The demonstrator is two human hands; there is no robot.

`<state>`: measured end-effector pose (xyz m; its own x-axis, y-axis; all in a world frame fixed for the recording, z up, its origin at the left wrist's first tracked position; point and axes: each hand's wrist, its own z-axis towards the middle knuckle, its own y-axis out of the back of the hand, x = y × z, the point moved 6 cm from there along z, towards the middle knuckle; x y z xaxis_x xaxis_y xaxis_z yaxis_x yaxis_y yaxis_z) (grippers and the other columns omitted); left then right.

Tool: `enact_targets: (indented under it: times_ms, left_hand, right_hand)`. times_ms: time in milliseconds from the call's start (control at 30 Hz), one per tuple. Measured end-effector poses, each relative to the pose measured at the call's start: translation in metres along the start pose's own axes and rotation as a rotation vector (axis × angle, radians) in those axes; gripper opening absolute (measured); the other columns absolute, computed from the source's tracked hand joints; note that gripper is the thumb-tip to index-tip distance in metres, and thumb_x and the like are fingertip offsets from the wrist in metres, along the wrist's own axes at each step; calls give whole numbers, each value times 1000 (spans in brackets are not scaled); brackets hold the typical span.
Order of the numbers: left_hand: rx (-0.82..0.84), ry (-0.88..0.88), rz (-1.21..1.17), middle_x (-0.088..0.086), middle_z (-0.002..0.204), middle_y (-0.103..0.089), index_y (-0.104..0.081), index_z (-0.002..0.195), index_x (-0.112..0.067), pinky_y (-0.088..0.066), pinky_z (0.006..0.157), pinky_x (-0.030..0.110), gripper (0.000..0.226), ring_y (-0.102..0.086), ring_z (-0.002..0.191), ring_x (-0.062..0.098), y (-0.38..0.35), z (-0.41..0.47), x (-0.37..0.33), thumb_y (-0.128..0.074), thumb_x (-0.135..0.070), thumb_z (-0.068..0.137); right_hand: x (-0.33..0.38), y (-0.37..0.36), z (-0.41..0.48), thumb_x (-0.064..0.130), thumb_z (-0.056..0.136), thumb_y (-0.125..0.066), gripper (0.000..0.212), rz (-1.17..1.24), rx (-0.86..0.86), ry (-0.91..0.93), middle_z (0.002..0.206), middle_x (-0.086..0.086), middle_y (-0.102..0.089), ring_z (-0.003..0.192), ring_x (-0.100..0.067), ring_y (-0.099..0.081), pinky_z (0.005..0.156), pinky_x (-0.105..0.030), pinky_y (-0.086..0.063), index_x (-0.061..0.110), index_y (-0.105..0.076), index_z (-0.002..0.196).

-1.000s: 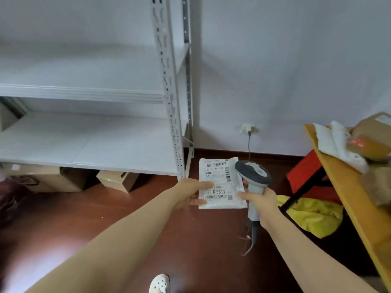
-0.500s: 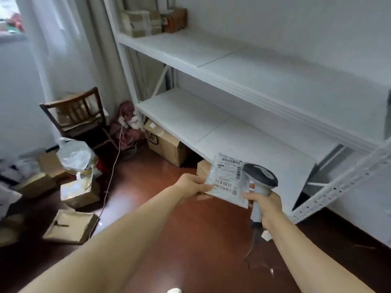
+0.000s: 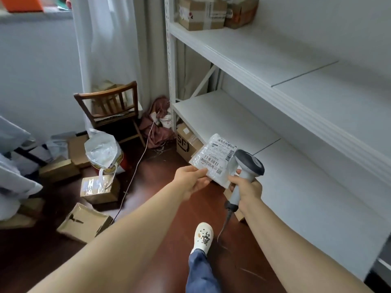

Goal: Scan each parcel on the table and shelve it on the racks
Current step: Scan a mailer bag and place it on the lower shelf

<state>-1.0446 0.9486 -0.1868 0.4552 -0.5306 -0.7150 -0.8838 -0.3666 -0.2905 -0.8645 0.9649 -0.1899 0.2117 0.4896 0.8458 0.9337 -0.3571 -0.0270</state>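
A flat white parcel bag [image 3: 213, 158] with a printed barcode label is pinched at its near left edge by my left hand [image 3: 191, 180], held in the air in front of the white rack [image 3: 281, 85]. My right hand [image 3: 246, 187] grips the handle of a grey barcode scanner [image 3: 247, 166], whose head sits just right of the parcel and overlaps its right edge. The rack's lower shelf [image 3: 228, 121] lies bare just beyond the parcel. Two taped cardboard parcels [image 3: 202, 12] stand at the far end of the upper shelf.
A wooden chair [image 3: 110, 108] stands in the corner by a white curtain. Several cardboard boxes [image 3: 99, 188] and a white sack [image 3: 101, 150] litter the dark floor on the left. An SF box [image 3: 186, 142] sits under the rack. My foot in a white clog [image 3: 203, 236] is below.
My view has swung left from the table end of the rack to its far end by the chair. Both hands still hold parcel and scanner together; the parcel is tilted more.
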Motion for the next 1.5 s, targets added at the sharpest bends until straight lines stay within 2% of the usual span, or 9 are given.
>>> enact_targets:
  times_ms: [167, 300, 433, 900, 1167, 1267, 1333, 1400, 1500]
  left_hand:
    - [-186, 1, -17, 15, 97, -62, -55, 97, 0, -58, 53, 22, 8, -64, 46, 11, 4, 116, -59, -55, 6, 93]
    - [-265, 56, -21, 17, 122, -59, -53, 112, 1, -60, 63, 28, 23, -67, 66, 18, 10, 213, -92, -47, 11, 93]
    - [-297, 99, -3, 16, 115, -55, -53, 93, 2, -59, 60, 26, 18, -62, 69, 19, 16, 296, -104, -47, 18, 88]
    - [-325, 29, 28, 5, 76, -52, -59, 95, -1, -59, 59, 24, 17, -57, 52, 11, 38, 592, -107, -53, 14, 88]
    - [-292, 17, -41, 15, 103, -62, -55, 128, -4, -58, 61, 23, 36, -62, 68, 18, 45, 684, -96, -49, 6, 94]
    - [-268, -109, 445, 21, 137, -48, -44, 134, -17, -52, 89, 36, 42, -61, 106, 32, 40, 688, -108, -52, -11, 94]
    - [-273, -323, 878, 17, 157, -15, -26, 150, -20, -44, 100, 38, 63, -34, 137, 32, 30, 674, -115, -52, -17, 93]
    - [-153, -587, 1242, 15, 160, -6, -25, 152, -19, -32, 111, 47, 66, -10, 147, 34, 9, 661, -115, -51, -17, 91]
    - [117, -530, 1669, 5, 162, 4, -13, 154, -21, -3, 119, 43, 64, 7, 149, 26, -5, 668, -93, -38, -32, 97]
  right_hand:
    - [32, -70, 100, 3, 78, -75, 23, -88, 100, -10, 75, -9, -69, 60, -16, -65, 55, -22, -52, 11, -64, 96]
    - [51, -114, 181, 13, 84, -74, 22, -223, 188, -86, 76, -12, -69, 60, -19, -62, 60, -29, -51, 8, -63, 102]
    - [59, -157, 252, 26, 84, -75, 28, -384, 209, -180, 64, -8, -58, 51, -18, -53, 52, -27, -47, 4, -60, 92]
    - [14, -284, 473, -8, 76, -66, 16, -415, 21, -121, 57, -10, -61, 45, -17, -59, 44, -23, -48, 6, -60, 80]
    - [-18, -321, 535, -9, 74, -68, 17, -439, 30, -137, 64, -12, -62, 44, -16, -59, 42, -22, -47, 5, -63, 82]
    - [-26, -324, 549, -10, 74, -68, 17, -396, -10, -157, 62, -11, -61, 41, -15, -58, 42, -22, -47, 4, -63, 82]
    - [-28, -324, 554, -10, 73, -67, 17, -377, -33, -168, 59, -10, -59, 40, -16, -57, 41, -22, -46, 3, -62, 83]
    - [-27, -324, 559, -10, 73, -67, 17, -366, -50, -173, 56, -9, -59, 39, -16, -57, 41, -22, -46, 2, -62, 84]
    - [-24, -329, 567, -10, 73, -67, 17, -362, -52, -175, 60, -11, -60, 39, -15, -57, 40, -21, -46, 3, -62, 83]
